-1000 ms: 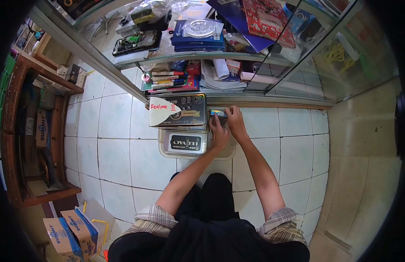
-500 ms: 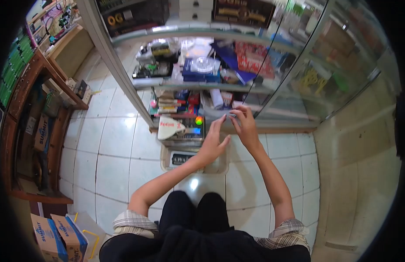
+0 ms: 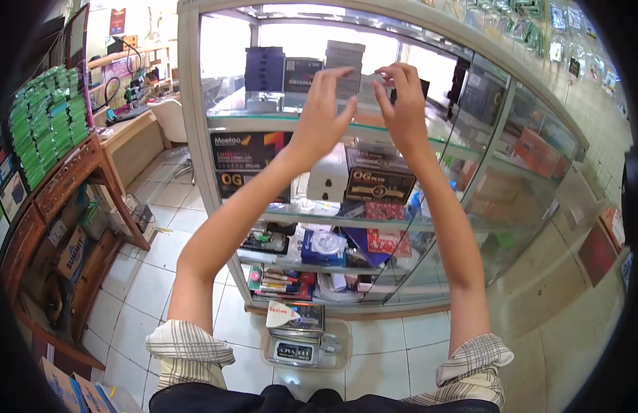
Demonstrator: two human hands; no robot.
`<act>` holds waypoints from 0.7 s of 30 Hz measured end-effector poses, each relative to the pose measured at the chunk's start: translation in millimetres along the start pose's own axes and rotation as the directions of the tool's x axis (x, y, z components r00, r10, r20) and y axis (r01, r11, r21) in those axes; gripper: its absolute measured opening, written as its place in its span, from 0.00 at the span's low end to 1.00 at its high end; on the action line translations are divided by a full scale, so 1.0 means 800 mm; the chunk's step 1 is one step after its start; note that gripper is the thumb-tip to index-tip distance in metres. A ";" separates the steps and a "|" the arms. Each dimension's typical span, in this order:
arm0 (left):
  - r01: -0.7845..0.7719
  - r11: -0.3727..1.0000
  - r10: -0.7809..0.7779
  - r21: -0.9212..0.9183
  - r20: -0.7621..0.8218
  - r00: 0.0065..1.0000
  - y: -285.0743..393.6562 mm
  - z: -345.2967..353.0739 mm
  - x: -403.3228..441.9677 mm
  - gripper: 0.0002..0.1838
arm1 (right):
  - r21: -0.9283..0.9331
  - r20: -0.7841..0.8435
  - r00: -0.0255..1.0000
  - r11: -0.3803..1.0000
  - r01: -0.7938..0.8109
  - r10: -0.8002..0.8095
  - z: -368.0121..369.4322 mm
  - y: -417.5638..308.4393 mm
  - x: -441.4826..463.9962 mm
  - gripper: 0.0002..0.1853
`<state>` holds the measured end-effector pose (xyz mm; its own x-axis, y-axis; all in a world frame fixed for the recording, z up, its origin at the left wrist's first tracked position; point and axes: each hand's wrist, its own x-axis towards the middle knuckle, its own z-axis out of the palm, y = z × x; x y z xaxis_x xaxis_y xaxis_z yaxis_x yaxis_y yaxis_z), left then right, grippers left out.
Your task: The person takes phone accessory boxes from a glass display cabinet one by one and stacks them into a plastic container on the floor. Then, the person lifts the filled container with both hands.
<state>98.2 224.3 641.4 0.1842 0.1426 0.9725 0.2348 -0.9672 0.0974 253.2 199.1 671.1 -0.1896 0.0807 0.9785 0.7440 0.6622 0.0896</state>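
My left hand (image 3: 319, 120) is raised at the cabinet's upper shelf, its fingers apart and nothing visible in it. Across from it, my right hand (image 3: 405, 110) has bent, spread fingers and also shows nothing held. Between and behind them stands a stack of pale grey boxes (image 3: 345, 54); whether a fingertip touches it I cannot tell. Left of that stack are a dark box marked "Original" (image 3: 302, 74) and a stack of dark purple-grey boxes (image 3: 264, 67). Below my hands, a black OG Plus box (image 3: 379, 186) sits beside a white box (image 3: 326, 180).
The glass cabinet (image 3: 195, 103) has packed lower shelves, with a blue package (image 3: 324, 246) among loose goods. On the floor, a clear plastic tub (image 3: 343, 358) holds boxes. At left, a wooden shelf unit (image 3: 92, 162) bears stacked green packets (image 3: 47, 127).
Both hands have risen from above the floor tub to the upper shelf and moved apart. My view has tilted up, bringing the cabinet's top into sight.
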 end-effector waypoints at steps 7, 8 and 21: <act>0.254 0.952 -0.250 0.171 -0.042 0.967 -0.163 0.044 0.088 0.33 | -0.112 0.102 0.950 0.953 -0.283 0.294 0.126 0.137 0.041 0.31; 0.223 0.958 -0.228 0.179 0.010 0.974 -0.183 0.046 0.092 0.35 | -0.112 0.098 0.952 0.954 -0.277 0.288 0.133 0.147 0.048 0.31; 0.241 0.914 -0.300 -0.325 -0.143 0.943 -0.194 0.069 0.104 0.32 | 0.065 0.044 0.909 0.906 -0.417 0.415 0.151 0.152 0.051 0.33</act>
<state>129.6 397.7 695.8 -0.0331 0.3944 0.9183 -0.0509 -0.9183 0.3926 258.8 372.7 699.2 0.1082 0.3811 0.9182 0.7120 0.6149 -0.3391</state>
